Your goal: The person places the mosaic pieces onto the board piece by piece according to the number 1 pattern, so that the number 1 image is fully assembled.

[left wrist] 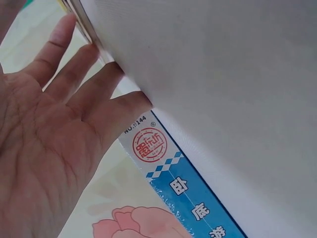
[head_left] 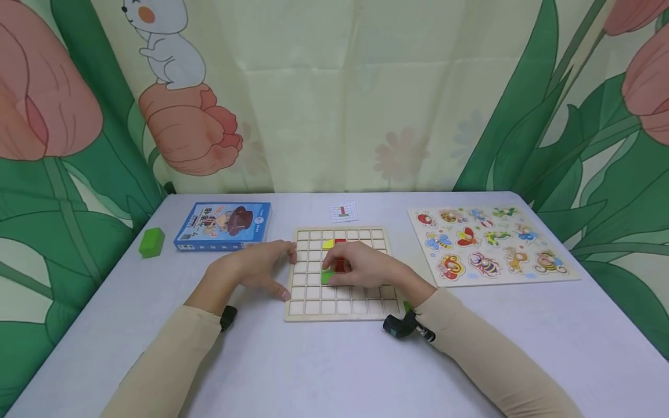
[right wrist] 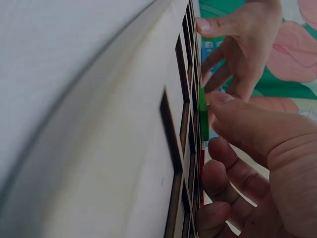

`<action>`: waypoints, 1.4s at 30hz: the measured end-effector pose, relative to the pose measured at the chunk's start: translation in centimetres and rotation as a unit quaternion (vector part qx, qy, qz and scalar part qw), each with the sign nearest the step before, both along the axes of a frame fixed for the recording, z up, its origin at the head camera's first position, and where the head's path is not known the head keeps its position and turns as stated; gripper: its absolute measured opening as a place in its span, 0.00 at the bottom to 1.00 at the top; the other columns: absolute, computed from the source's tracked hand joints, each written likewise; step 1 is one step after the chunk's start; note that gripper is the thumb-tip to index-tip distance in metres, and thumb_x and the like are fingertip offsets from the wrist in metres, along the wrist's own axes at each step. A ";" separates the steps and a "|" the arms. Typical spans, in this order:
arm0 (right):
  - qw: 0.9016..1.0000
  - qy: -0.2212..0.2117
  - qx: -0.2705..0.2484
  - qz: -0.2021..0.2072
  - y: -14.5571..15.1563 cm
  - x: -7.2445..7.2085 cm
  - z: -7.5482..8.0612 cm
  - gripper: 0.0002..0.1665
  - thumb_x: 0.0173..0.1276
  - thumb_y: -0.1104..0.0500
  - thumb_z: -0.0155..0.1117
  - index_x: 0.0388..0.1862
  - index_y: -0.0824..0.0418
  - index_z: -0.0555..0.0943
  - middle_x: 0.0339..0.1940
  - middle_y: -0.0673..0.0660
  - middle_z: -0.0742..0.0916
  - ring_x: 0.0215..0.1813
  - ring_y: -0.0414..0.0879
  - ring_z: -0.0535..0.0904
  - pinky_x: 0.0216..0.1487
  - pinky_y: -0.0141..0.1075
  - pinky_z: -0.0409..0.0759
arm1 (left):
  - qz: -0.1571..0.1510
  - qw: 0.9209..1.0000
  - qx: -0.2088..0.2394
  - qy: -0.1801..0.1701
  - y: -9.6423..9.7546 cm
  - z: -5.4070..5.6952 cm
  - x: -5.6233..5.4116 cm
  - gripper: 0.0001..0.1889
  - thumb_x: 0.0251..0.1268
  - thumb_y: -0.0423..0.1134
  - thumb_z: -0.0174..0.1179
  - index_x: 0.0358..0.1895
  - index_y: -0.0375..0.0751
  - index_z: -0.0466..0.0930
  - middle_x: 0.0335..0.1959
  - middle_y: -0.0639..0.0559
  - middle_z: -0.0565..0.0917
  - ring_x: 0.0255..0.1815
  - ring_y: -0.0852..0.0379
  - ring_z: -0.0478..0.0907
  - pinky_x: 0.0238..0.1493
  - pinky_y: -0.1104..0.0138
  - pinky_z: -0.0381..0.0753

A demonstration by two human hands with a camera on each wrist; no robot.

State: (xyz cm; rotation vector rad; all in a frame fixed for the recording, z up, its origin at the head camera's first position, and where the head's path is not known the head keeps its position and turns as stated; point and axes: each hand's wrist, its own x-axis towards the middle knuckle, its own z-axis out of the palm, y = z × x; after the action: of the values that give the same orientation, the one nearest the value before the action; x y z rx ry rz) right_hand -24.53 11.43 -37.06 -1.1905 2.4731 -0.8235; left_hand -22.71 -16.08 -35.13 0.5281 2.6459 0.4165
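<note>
A wooden grid board (head_left: 308,307) lies mid-table with small coloured tiles in its cells. My right hand (head_left: 360,264) is over it, thumb and curled fingertips at a green tile (head_left: 327,277), which shows thin and upright beside the thumb (right wrist: 203,115) in the right wrist view. Above it are a yellow tile (head_left: 328,244) and a red tile (head_left: 340,265), partly covered by the fingers. At the board's left edge rests my left hand (head_left: 261,264), its fingers and thumb spread; the left wrist view shows its palm (left wrist: 44,124) with nothing held.
A blue box (head_left: 225,226) stands behind the left hand, with a green block (head_left: 151,242) farther left. Behind the board lies a small pattern card (head_left: 343,211). An insect picture puzzle (head_left: 491,244) sits at the right. Something green (head_left: 407,306) peeks out by the right wrist.
</note>
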 end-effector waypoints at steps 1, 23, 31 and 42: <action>1.000 0.001 0.003 -0.001 0.0 0.0 0.0 0.14 0.69 0.54 0.73 0.52 0.52 0.84 0.41 0.46 0.83 0.42 0.44 0.76 0.45 0.34 0.75 | 0.001 1.000 -0.001 -0.001 0.0 0.0 0.0 0.37 0.41 0.60 0.83 0.55 0.58 0.72 0.69 0.52 0.73 0.63 0.50 0.69 0.70 0.49 0.69; 0.999 -0.021 0.000 0.035 1.3 -0.1 0.8 0.13 0.74 0.54 0.68 0.55 0.52 0.84 0.45 0.43 0.84 0.44 0.42 0.79 0.50 0.37 0.80 | 0.004 1.000 0.007 0.001 0.0 -0.1 -0.1 0.38 0.39 0.59 0.84 0.54 0.58 0.73 0.70 0.51 0.73 0.64 0.49 0.69 0.70 0.47 0.68; 0.999 -0.024 -0.005 0.025 2.9 0.2 1.7 0.14 0.74 0.52 0.67 0.55 0.53 0.84 0.52 0.47 0.85 0.45 0.41 0.83 0.50 0.39 0.82 | -0.005 1.000 0.018 -0.003 0.0 -0.1 -0.1 0.37 0.41 0.58 0.83 0.54 0.56 0.73 0.73 0.49 0.71 0.69 0.48 0.67 0.74 0.47 0.65; 0.998 -0.048 -0.044 0.005 5.6 1.0 1.2 0.15 0.74 0.49 0.68 0.55 0.51 0.83 0.52 0.46 0.85 0.46 0.41 0.83 0.50 0.38 0.83 | -0.003 1.000 0.015 -0.004 0.0 0.1 -0.1 0.37 0.40 0.57 0.84 0.54 0.56 0.73 0.68 0.50 0.73 0.64 0.49 0.69 0.71 0.48 0.68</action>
State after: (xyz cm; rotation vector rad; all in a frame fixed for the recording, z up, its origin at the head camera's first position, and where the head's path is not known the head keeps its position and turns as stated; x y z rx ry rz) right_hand -23.49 17.08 -35.90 -1.1617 2.3745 -0.9732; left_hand -22.85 -16.08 -35.04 0.5432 2.6342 0.4557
